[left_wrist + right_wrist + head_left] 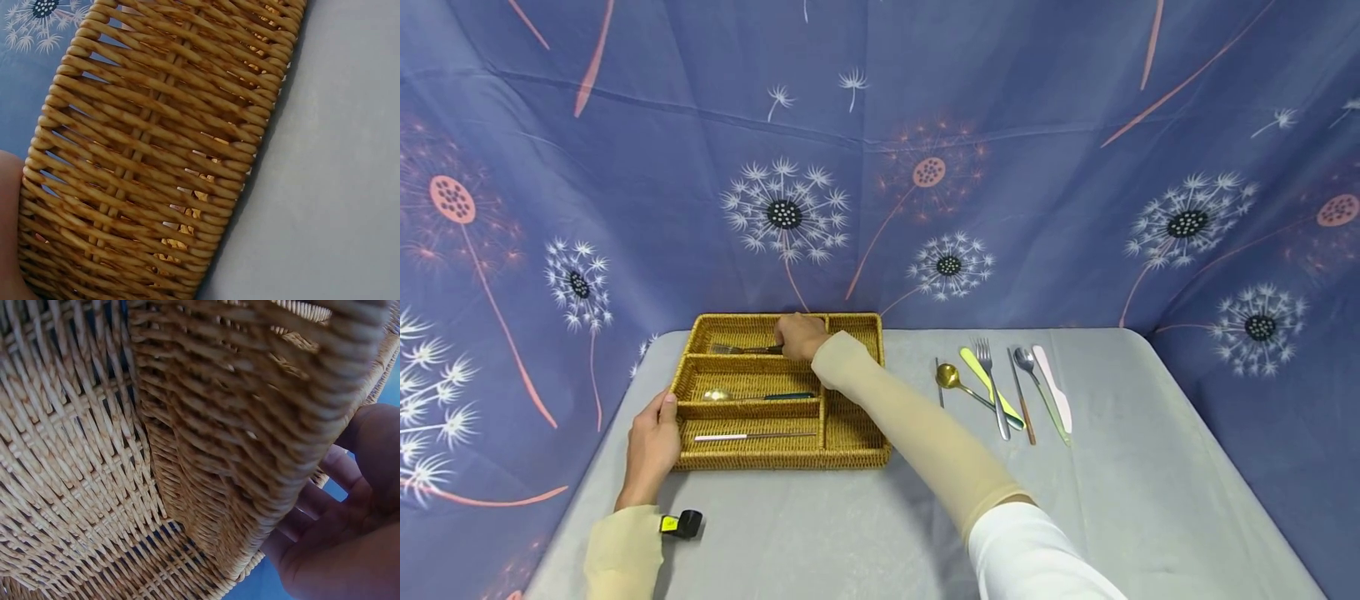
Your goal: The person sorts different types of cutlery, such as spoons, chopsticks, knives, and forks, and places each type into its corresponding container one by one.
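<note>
A woven wicker cutlery tray [822, 461] stands on the table's left part. My left hand [651, 442] holds its left wall, thumb over the rim; its weave fills the left wrist view. Reaching into the back long compartment, my right hand [801, 336] grips the dark handle of a fork [730, 349], whose tines point left. In the right wrist view the right fingers [340, 465] are partly hidden behind a woven divider [212, 437]. A spoon [716, 395] with a dark handle lies in the middle compartment, and a thin white-and-metal stick [733, 437] in the front one.
Right of the tray lie a gold spoon [948, 377], yellow-green knife [973, 363], silver fork [992, 387], brown-ended stick [1026, 417], green-handled spoon [1051, 408], white knife [1060, 398] and thin dark stick [939, 383]. A patterned blue cloth [1037, 208] hangs behind the table.
</note>
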A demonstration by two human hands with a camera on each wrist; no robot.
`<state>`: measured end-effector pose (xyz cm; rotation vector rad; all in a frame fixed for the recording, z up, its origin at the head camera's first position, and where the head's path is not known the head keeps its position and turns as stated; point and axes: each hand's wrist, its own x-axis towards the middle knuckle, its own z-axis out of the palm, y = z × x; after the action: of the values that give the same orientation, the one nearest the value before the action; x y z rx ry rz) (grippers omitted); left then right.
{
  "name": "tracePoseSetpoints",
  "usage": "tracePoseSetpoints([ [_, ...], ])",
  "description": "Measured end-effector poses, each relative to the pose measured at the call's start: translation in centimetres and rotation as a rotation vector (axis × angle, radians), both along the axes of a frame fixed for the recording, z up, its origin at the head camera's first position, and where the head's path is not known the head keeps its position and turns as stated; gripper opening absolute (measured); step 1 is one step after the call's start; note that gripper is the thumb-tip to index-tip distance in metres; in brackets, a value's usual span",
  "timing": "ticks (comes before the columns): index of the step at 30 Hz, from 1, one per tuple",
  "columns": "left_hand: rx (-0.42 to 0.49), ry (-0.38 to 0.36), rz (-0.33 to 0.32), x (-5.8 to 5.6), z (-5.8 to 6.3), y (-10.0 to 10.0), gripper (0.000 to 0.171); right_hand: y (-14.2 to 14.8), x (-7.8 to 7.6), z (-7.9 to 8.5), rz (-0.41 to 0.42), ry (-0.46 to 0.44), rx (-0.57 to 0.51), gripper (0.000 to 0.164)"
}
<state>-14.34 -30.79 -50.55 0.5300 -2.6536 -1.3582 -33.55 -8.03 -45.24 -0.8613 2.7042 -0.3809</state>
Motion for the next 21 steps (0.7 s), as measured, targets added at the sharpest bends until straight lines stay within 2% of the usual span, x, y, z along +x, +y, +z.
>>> tracePoseSetpoints([
  [7, 0.002, -0.009, 0.001, 0.05, 0.17, 0.05, 0.067, -0.26, -0.24, -0.24, -0.032, 0.02, 0.028, 0.039],
  [15, 0.017, -0.023, -0.001, 0.06, 0.25, 0.16, 0.067, -0.07, -0.34, -0.24, -0.025, 0.035, 0.029, 0.052],
  [21, 0.009, -0.021, 0.006, 0.09, 0.19, 0.11, 0.067, 0.42, 0.07, 0.1, -0.004, 0.073, -0.036, 0.054],
])
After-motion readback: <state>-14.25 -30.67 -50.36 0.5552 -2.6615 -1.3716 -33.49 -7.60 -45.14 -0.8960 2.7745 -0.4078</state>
